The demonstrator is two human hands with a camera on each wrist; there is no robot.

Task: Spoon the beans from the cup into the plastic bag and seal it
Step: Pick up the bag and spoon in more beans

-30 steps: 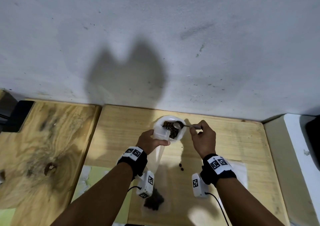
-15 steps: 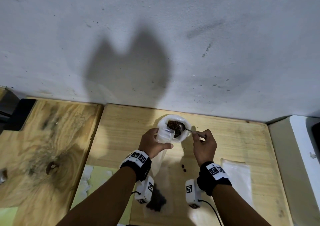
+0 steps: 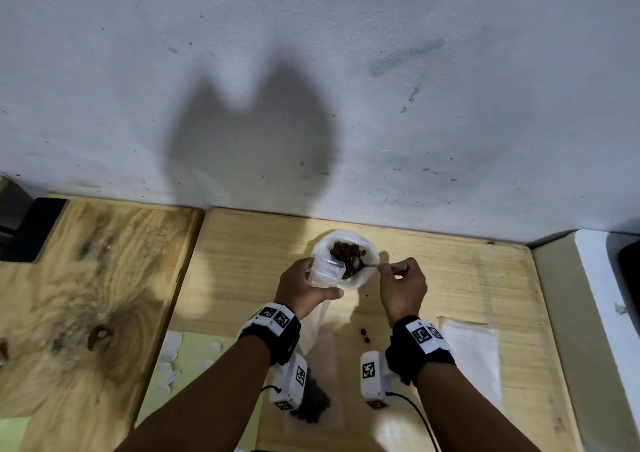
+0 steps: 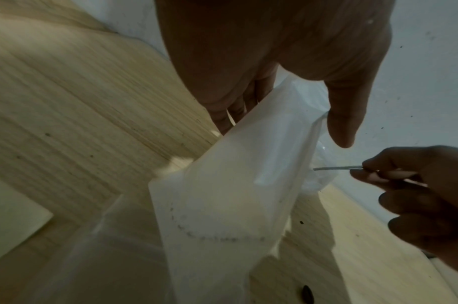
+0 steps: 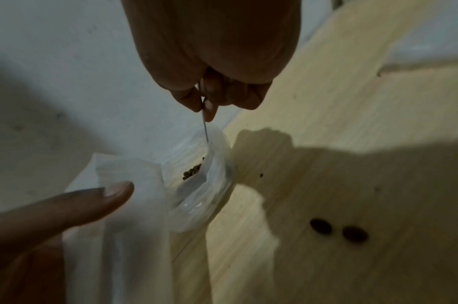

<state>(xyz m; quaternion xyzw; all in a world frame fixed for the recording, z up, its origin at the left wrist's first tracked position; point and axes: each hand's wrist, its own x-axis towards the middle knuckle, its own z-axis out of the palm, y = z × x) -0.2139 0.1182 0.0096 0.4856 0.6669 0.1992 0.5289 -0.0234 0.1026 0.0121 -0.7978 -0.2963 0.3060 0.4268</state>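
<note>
Pale wooden counter (image 3: 450, 278) runs along a scuffed white wall (image 3: 346, 70), carrying one clear plastic cup (image 3: 360, 243) of dark brown beans (image 3: 346, 250) close to the wall. One left hand (image 3: 304, 287) grips the mouth of a translucent white plastic bag (image 4: 230, 195), thumb on one side and fingers curled behind, holding it against the cup's near side. One right hand (image 3: 401, 289) pinches the thin handle of a small metal spoon (image 3: 356, 268), whose bowl sits at the cup's rim; the right wrist view blurs it. Two loose beans (image 5: 338, 230) lie on the counter beside the bag. A dark heap of beans low in the bag is half hidden behind the left wrist camera (image 3: 289, 382). One flat white bag (image 3: 474, 351) lies to the right.
</note>
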